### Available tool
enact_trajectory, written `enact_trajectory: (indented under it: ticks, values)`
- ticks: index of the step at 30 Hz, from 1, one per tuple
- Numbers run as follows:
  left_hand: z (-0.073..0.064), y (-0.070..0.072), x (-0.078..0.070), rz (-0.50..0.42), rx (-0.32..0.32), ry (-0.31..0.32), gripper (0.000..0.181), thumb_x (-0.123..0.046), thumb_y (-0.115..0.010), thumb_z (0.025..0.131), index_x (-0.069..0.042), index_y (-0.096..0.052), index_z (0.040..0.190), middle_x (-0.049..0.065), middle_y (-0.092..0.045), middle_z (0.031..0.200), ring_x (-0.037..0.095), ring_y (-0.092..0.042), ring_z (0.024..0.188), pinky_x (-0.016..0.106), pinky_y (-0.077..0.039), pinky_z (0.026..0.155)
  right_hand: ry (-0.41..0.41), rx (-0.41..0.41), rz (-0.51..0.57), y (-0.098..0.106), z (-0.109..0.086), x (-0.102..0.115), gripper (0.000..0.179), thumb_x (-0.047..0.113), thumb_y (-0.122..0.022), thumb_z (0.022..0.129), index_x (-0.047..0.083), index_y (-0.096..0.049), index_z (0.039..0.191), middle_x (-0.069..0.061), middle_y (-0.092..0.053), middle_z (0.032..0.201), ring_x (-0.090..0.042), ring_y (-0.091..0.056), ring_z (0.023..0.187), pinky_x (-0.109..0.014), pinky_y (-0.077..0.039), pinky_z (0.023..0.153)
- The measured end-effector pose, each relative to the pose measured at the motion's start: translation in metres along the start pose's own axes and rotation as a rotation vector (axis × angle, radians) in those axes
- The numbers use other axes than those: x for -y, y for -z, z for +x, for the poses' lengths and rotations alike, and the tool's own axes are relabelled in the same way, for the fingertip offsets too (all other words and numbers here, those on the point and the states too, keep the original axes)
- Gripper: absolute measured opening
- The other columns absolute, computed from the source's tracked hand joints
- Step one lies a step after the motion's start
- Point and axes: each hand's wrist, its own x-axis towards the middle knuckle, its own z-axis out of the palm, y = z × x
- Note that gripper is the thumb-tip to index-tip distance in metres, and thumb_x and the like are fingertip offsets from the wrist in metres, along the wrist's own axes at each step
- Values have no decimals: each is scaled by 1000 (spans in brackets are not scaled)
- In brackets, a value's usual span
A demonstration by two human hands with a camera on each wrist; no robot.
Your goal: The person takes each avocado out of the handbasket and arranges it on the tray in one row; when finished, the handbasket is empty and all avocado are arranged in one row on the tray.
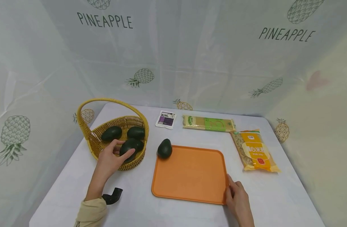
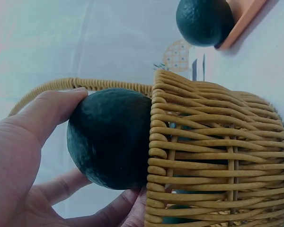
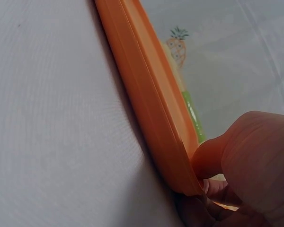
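**Left hand (image 1: 112, 159) on an avocado (image 1: 131, 145), right hand (image 1: 238, 199) on the tray (image 1: 193, 176)!**

Both hands are busy here! Make the tray our clock, far edge at twelve, and there's the wicker basket (image 1: 133, 164) at ten o'clock, its tall handle arching over. The left hand has the held avocado right at the basket's mouth, towards four o'clock of the rim, thumb on one side, fingers curled round the other. What a snug grasp!

Inside the basket, one avocado (image 1: 111, 133) sits towards eleven o'clock and another avocado (image 1: 136, 132) towards two, with more dark green showing just by the held one; how many, I can't tell.

Over at four o'clock, the right hand pinches the orange tray by its near corner, thumb over the rim, fingers tucked below. And at the corner between ten and eleven, a lone avocado (image 1: 164, 149) stands with its narrow end pointing away!

Round the dial we go: a white-and-purple packet (image 1: 166, 119) at eleven, a long green-labelled packet (image 1: 208, 123) at one, a yellow bag (image 1: 256, 150) between two and three. Between eight and nine, a bent black object (image 1: 112, 197) lies beside the left sleeve (image 1: 92, 210). All this on a white worktop (image 1: 139, 208)!
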Motion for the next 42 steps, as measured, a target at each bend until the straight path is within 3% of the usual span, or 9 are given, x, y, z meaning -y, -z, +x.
enact_trajectory:
  ticks: [8, 23, 42]
  values:
    - [-2, -2, -2, -25, 6, 4, 69, -56, -82, 91, -14, -62, 141, 24, -71, 128, 38, -69, 117, 53, -59, 92, -4, 2, -4, 0, 0, 1, 54, 5, -57, 106, -1, -45, 159, -11, -50, 94, -19, -49, 78, -24, -37, 61]
    - [-9, -2, -15, -27, 6, 9, 69, -57, -82, 90, -17, -62, 142, 21, -70, 127, 34, -65, 115, 37, -53, 85, -11, 2, 0, 1, 1, 1, 54, 6, -56, 107, -1, -45, 159, -11, -50, 95, -19, -49, 79, -25, -37, 61]
    - [-11, -12, -28, -13, 3, -41, 65, -51, -84, 91, -15, -64, 141, 18, -74, 120, 29, -67, 108, 33, -51, 82, 12, -11, -13, 0, 0, 0, 54, 5, -57, 106, -2, -46, 158, -11, -50, 93, -19, -47, 77, -25, -36, 61]
